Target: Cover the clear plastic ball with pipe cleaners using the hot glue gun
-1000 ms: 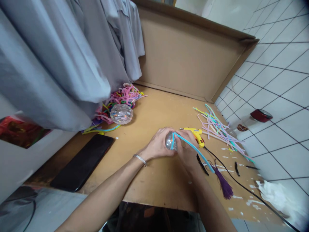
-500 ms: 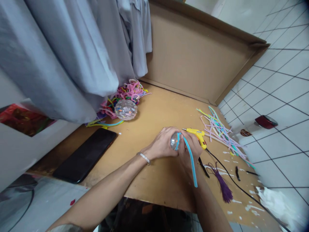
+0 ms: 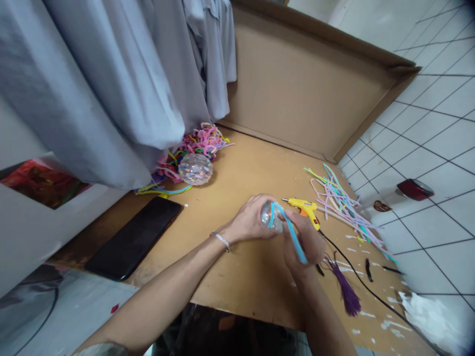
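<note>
My left hand is closed round a small clear ball and holds it over the near part of the table. A light blue pipe cleaner lies partly across the ball, and its free length runs down toward me. My right hand pinches that pipe cleaner just right of the ball. Just beyond the right hand a yellow glue gun rests on the table, its nozzle pointing left. A purple tassel lies to the right of my right wrist.
A black phone lies at the left edge. Behind it are a larger clear ball and a heap of pink and mixed pipe cleaners. Pastel pipe cleaners lie at right. A cardboard panel stands at the back; grey cloth hangs at left.
My right hand has drawn back from the ball, toward me and to the right, pulling the pipe cleaner's free length along. The left hand keeps the ball in nearly the same place.
</note>
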A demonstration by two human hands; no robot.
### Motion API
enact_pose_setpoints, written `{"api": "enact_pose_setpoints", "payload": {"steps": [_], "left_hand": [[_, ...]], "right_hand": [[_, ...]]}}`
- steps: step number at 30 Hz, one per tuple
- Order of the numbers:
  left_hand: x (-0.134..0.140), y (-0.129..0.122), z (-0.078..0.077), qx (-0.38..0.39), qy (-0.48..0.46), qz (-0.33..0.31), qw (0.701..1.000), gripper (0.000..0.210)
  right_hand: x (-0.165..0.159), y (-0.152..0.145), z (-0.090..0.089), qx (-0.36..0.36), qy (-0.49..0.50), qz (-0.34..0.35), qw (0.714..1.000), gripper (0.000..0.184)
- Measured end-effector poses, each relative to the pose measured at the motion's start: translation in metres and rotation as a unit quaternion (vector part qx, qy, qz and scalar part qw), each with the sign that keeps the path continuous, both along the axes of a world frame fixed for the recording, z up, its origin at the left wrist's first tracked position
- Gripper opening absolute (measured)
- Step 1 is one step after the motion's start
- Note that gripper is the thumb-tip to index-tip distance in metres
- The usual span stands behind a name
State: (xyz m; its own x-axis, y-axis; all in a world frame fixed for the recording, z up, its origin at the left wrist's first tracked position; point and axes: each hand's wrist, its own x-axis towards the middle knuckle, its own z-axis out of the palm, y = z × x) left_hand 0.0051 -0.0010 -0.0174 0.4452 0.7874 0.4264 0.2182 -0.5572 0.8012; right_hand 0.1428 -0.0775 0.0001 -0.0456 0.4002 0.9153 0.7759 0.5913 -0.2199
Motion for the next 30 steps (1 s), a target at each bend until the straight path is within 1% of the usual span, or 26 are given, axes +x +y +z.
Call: {"api": "enact_pose_setpoints", "payload": {"steps": [2,4,6,8,10,12,14,16,19,21,23,26,30], "left_hand": [[-0.001,0.000,0.003,-0.035,0.000,0.005,0.999,0.066],[-0.003,0.002,0.006,-0.084,-0.001,0.008,0.996,0.070],[-0.004,0.004,0.008,-0.133,-0.015,0.003,0.991,0.072],[-0.005,0.006,0.007,-0.175,-0.045,-0.014,0.983,0.071],[-0.006,0.009,0.005,-0.206,-0.083,-0.034,0.974,0.070],[-0.006,0.010,0.003,-0.234,-0.117,-0.057,0.963,0.068],[-0.006,0.011,0.003,-0.261,-0.147,-0.086,0.950,0.068],[-0.007,0.010,0.005,-0.278,-0.161,-0.110,0.940,0.067],[-0.008,0.009,0.007,-0.272,-0.141,-0.114,0.945,0.069],[-0.009,0.009,0.007,-0.251,-0.122,-0.109,0.954,0.071],[-0.010,0.008,0.007,-0.218,-0.100,-0.100,0.966,0.072],[-0.011,0.007,0.005,-0.164,-0.061,-0.080,0.981,0.074],[-0.011,0.005,0.005,-0.080,-0.015,-0.057,0.995,0.073]], "right_hand": [[0.001,0.001,-0.003,-0.017,0.017,0.005,1.000,0.047],[0.003,0.005,-0.006,-0.022,0.043,0.000,0.999,0.049],[0.004,0.011,-0.007,-0.020,0.074,-0.010,0.997,0.044],[0.005,0.019,-0.008,-0.036,0.131,-0.015,0.991,0.036],[0.006,0.025,-0.008,-0.082,0.226,0.003,0.971,0.031],[0.006,0.030,-0.008,-0.124,0.316,0.033,0.940,0.030],[0.006,0.031,-0.007,-0.152,0.370,0.056,0.915,0.031],[0.006,0.032,-0.007,-0.175,0.390,0.060,0.902,0.030],[0.008,0.030,-0.008,-0.197,0.385,0.056,0.900,0.025],[0.009,0.029,-0.009,-0.201,0.357,0.046,0.911,0.022],[0.011,0.028,-0.009,-0.198,0.302,0.029,0.932,0.018],[0.012,0.024,-0.004,-0.197,0.191,0.012,0.962,0.015],[0.010,0.020,0.002,-0.199,0.073,0.029,0.977,0.023]]}}
